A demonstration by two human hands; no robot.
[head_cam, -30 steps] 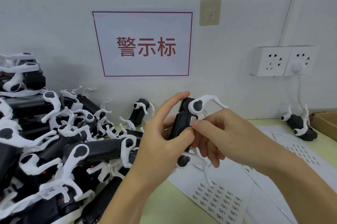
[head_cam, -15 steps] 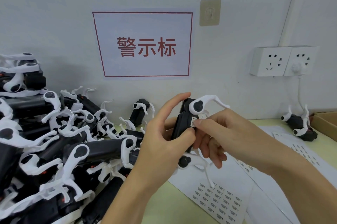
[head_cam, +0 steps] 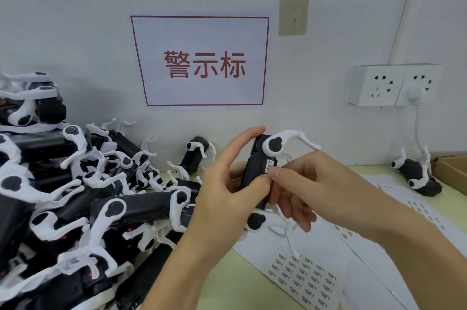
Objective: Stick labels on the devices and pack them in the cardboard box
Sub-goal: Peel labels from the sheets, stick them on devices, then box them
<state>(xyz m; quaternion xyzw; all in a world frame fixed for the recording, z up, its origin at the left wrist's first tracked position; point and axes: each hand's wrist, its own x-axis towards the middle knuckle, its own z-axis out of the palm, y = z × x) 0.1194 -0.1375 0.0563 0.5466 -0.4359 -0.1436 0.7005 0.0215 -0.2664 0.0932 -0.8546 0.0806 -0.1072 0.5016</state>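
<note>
I hold one black device with white arms (head_cam: 255, 170) upright in front of me. My left hand (head_cam: 227, 191) grips its body from the left, index finger along the top edge. My right hand (head_cam: 300, 188) reaches in from the right, its fingertip pressing a small white label (head_cam: 270, 166) onto the device's side. A sheet of small printed labels (head_cam: 303, 277) lies on the table below. A corner of the cardboard box (head_cam: 453, 170) shows at the right edge.
A big pile of black-and-white devices (head_cam: 75, 208) fills the left of the table. One device (head_cam: 197, 158) leans on the wall and another (head_cam: 417, 175) lies near the box. More label sheets (head_cam: 414, 208) lie at right. Wall sockets (head_cam: 394, 84) with a plugged cable sit above.
My right fingertip has slid slightly along the label on the device, and the device has tilted a little. My left hand keeps the same grip.
</note>
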